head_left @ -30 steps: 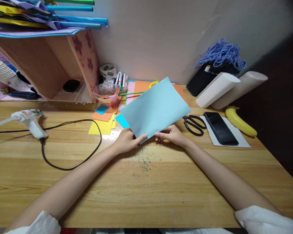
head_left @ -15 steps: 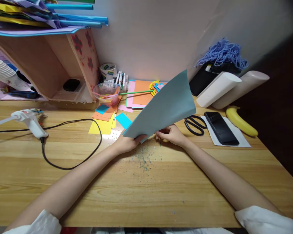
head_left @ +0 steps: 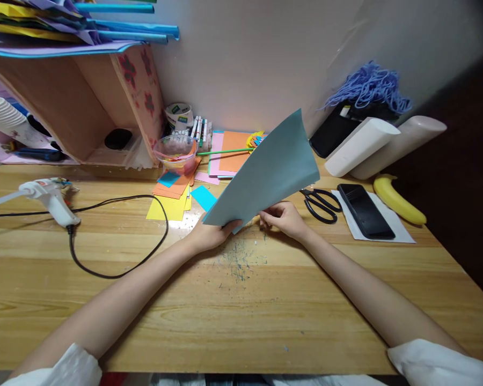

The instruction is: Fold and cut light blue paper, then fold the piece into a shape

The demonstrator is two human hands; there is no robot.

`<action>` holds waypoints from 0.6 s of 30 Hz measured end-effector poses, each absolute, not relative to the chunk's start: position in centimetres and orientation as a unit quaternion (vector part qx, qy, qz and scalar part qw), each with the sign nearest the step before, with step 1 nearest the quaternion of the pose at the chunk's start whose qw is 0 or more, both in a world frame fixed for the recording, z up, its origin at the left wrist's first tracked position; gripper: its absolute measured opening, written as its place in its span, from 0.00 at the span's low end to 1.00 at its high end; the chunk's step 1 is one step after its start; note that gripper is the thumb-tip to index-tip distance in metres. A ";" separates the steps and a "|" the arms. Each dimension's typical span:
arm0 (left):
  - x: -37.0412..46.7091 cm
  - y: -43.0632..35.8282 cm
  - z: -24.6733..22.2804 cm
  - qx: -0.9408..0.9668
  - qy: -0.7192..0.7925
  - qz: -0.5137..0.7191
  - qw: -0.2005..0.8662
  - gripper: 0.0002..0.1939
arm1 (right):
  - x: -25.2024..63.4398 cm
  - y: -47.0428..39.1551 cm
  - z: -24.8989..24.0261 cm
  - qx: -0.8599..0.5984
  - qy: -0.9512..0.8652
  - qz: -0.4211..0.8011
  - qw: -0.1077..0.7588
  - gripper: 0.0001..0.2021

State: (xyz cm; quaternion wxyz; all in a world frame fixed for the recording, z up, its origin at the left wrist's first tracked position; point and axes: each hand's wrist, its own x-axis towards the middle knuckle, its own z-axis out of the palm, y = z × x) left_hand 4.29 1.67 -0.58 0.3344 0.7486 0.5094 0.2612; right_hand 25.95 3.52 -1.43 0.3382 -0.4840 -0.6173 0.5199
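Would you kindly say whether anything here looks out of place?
Dark flecks litter the table in front of the blue sheet, looking untidy; the banana beside the phone seems odd, being food at a workspace.

Blue sheet (head_left: 268,174) — tilted steeper, now curved

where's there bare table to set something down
Left front: the table, between the cord loop, left arm and near edge. Right front: between the phone, right arm and right edge. Between the arms, towards the near edge, small scraps aside.
Crowded: around the left hand, holding the blue sheet, and along the back, with tub, markers and white roll.
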 end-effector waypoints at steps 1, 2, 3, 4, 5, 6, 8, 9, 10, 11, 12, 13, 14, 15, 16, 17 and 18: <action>4.3 1.7 -0.6 0.750 0.509 0.258 0.334 0.17 | 26.0 3.5 -1.5 -0.486 -0.619 0.517 0.337 0.15; 4.3 1.6 -0.6 0.752 0.509 0.255 0.332 0.17 | 26.0 3.5 -1.5 -0.487 -0.622 0.514 0.336 0.16; 4.3 1.6 -0.6 0.755 0.509 0.252 0.329 0.18 | 26.0 3.5 -1.5 -0.487 -0.625 0.511 0.334 0.16; 4.2 1.6 -0.6 0.757 0.508 0.250 0.325 0.18 | 26.0 3.6 -1.5 -0.485 -0.629 0.510 0.331 0.16; 4.2 1.6 -0.6 0.761 0.506 0.247 0.322 0.19 | 26.1 3.6 -1.5 -0.482 -0.634 0.510 0.325 0.16; 4.2 1.6 -0.6 0.764 0.505 0.244 0.320 0.19 | 26.1 3.6 -1.4 -0.477 -0.642 0.512 0.315 0.15; 4.2 1.6 -0.7 0.768 0.502 0.240 0.318 0.20 | 26.1 3.6 -1.3 -0.468 -0.660 0.512 0.287 0.16; 4.2 1.6 -0.7 0.768 0.502 0.240 0.317 0.21 | 26.1 3.5 -1.2 -0.467 -0.669 0.509 0.274 0.16; 4.2 1.6 -0.8 0.768 0.503 0.238 0.317 0.21 | 26.1 3.5 -1.1 -0.467 -0.676 0.506 0.263 0.16; 4.2 1.6 -0.8 0.766 0.508 0.234 0.318 0.20 | 26.1 3.5 -1.1 -0.469 -0.680 0.503 0.256 0.16; 4.2 1.6 -0.8 0.764 0.512 0.228 0.321 0.20 | 26.1 3.5 -1.1 -0.470 -0.682 0.500 0.252 0.16; 4.2 1.6 -0.9 0.762 0.516 0.220 0.322 0.20 | 26.1 3.5 -1.2 -0.471 -0.683 0.499 0.251 0.16; 4.2 1.6 -0.9 0.762 0.519 0.215 0.322 0.20 | 26.1 3.4 -1.2 -0.471 -0.684 0.498 0.250 0.16; 4.2 1.6 -1.0 0.762 0.520 0.214 0.321 0.20 | 26.1 3.4 -1.2 -0.470 -0.685 0.496 0.250 0.16; 4.2 1.6 -1.1 0.764 0.518 0.218 0.317 0.19 | 26.1 3.4 -1.3 -0.471 -0.686 0.495 0.250 0.16; 4.2 1.6 -1.1 0.765 0.516 0.224 0.314 0.19 | 26.1 3.4 -1.3 -0.472 -0.686 0.493 0.250 0.16; 4.2 1.7 -1.2 0.766 0.513 0.230 0.312 0.19 | 26.1 3.5 -1.3 -0.473 -0.685 0.494 0.251 0.16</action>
